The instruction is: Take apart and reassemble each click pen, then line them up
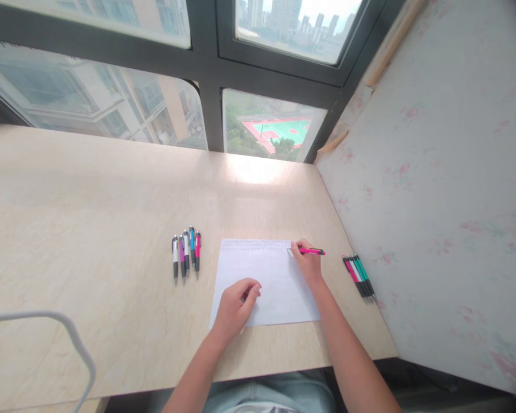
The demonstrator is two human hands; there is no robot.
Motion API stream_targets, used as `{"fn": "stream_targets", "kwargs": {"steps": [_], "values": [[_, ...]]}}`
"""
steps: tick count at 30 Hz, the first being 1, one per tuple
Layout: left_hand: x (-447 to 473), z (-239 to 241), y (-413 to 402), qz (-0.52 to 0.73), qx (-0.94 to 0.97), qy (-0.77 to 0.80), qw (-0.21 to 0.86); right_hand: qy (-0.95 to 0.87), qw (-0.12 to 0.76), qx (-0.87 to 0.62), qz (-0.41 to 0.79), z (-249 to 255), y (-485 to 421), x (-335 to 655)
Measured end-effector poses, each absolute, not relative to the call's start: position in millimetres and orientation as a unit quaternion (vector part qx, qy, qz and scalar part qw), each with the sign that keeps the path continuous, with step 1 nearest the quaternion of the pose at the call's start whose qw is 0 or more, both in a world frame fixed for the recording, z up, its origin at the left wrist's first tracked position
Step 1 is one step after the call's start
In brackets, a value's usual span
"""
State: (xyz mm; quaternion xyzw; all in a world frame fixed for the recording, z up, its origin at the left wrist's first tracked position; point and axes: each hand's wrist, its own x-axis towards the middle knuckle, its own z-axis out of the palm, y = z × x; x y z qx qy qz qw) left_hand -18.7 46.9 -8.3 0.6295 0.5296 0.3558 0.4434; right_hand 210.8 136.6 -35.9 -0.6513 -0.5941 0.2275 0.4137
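Observation:
A white sheet of paper (266,287) lies on the pale tabletop, with lines of small handwriting along its upper edge. My right hand (307,265) grips a pink pen (312,251) with black parts. Its tip touches or hovers just over the paper near the right end of the written lines; I cannot tell which. On the lower left of the sheet rests my left hand (236,304), fingers curled in loosely, with nothing visible in them. The writing is too small to read.
Left of the paper lie several pens (186,255) in white, purple, blue and pink. More pens (359,278) in pink, white and green lie by the papered wall (434,201). A white cable (75,338) curves across the lower left. Windows (279,123) border the back edge.

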Motion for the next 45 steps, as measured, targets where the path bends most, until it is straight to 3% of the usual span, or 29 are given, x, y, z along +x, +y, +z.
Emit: {"fn": "stream_targets", "kwargs": {"steps": [36,45], "values": [[-19.3,-11.9,46.1,0.359,0.633,0.527,0.440,-0.586,0.422,-0.659,0.210,-34.2,135.3,209.7],[-19.2,-8.8,47.2,0.356,0.632,0.529,0.440,-0.519,0.481,-0.669,0.228,-36.1,135.9,211.8]]}}
